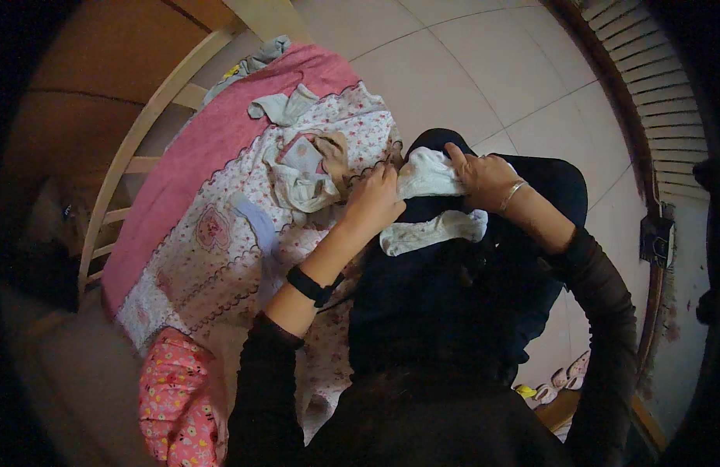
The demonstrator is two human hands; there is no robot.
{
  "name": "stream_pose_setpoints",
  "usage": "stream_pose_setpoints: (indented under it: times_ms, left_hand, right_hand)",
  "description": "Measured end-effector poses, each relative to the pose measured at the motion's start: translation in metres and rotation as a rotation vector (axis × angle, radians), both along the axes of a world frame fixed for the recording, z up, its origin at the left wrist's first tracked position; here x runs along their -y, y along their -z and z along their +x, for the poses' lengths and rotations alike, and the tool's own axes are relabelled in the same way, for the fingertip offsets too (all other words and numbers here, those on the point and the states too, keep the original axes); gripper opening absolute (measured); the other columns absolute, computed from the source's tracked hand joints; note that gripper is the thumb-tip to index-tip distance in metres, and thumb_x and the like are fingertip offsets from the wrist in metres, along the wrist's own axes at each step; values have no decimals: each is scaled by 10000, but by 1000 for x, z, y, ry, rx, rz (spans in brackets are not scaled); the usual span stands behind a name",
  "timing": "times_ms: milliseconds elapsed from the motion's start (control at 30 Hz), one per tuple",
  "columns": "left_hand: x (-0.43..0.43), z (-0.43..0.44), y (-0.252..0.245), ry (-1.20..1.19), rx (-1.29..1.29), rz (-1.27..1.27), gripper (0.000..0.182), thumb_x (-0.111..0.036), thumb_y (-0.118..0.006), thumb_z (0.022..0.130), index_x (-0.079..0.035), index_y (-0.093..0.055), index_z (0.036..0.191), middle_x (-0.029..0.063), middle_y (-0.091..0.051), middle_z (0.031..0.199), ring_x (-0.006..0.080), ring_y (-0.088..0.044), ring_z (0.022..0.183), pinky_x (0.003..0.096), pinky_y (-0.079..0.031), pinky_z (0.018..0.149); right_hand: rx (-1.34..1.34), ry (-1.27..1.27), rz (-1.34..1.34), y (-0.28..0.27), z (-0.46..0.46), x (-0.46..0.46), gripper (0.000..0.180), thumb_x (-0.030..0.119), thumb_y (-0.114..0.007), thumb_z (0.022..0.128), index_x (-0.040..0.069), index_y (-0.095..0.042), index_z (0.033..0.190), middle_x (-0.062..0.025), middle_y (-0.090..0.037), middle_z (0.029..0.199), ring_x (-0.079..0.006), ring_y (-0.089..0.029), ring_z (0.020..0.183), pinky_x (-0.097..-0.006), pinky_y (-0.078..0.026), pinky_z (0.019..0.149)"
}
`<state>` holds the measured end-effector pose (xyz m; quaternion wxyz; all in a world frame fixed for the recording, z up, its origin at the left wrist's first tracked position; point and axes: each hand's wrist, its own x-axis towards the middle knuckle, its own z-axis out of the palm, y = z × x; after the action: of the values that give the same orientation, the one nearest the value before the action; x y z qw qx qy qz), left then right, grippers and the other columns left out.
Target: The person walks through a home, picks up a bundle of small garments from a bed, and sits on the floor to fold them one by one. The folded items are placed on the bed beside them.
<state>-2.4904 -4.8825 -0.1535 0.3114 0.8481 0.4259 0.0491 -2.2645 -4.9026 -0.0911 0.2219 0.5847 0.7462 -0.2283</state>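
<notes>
On my dark-trousered lap, a white sock (428,175) is stretched between my two hands. My left hand (376,195) pinches its left end, while my right hand (485,178) grips the right end with the fingers partly hidden. Just below, a second white sock (433,232) with greyish marks lies flat across my thigh, touched by neither hand. To the left of my left hand, a loose heap of small white and beige cloth pieces (307,181) rests on the flowered bedding (243,204). A pale blue cloth piece (255,225) lies nearby.
A pink blanket (179,181) runs along the wooden bed rail (138,131). A light grey cloth (287,106) lies near the bed's far end. At lower left is a red flowered fabric bundle (176,403). Tiled floor (482,64) and a slatted radiator-like panel (657,99) lie beyond.
</notes>
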Motion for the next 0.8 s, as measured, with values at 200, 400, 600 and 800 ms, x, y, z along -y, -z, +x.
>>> stream_pose_setpoints:
  times_ms: [200, 400, 600, 800]
  left_hand:
    - [-31, -63, -49, -119, 359, -221, 443, -196, -680, 709, 49, -584, 1066, 238, -628, 954, 366, -633, 893, 415, -497, 798]
    - [-40, -194, -114, -870, 463, -296, 394, -170, -612, 816, 19, -576, 1160, 112, -635, 1033, 172, -591, 893, 318, -467, 789]
    - [1, -352, -30, -1038, -146, 402, 543, -310, -657, 834, 45, -545, 1228, 214, -602, 1169, 311, -586, 1087, 377, -443, 948]
    - [28, -374, 44, -1018, -544, 533, 516, -248, -630, 866, 39, -504, 1276, 212, -557, 1261, 332, -538, 1171, 391, -408, 1009]
  right_hand:
    - [-347, -136, 483, -40, -12, -22, 589, 198, -731, 715, 138, -504, 1255, -101, -607, 1048, -314, -641, 891, -429, -517, 789]
    - [-654, -217, 955, -65, -47, -42, 498, 138, -704, 752, 118, -526, 1217, -100, -556, 1155, -301, -587, 1019, -429, -474, 878]
    - [-646, -159, 619, -42, -13, -16, 393, 84, -665, 776, 71, -573, 1159, -128, -553, 1186, -326, -585, 1055, -415, -489, 892]
    - [-564, -30, 423, -33, 29, 8, 225, 63, -627, 817, 27, -634, 1039, -161, -610, 1129, -349, -625, 981, -405, -534, 833]
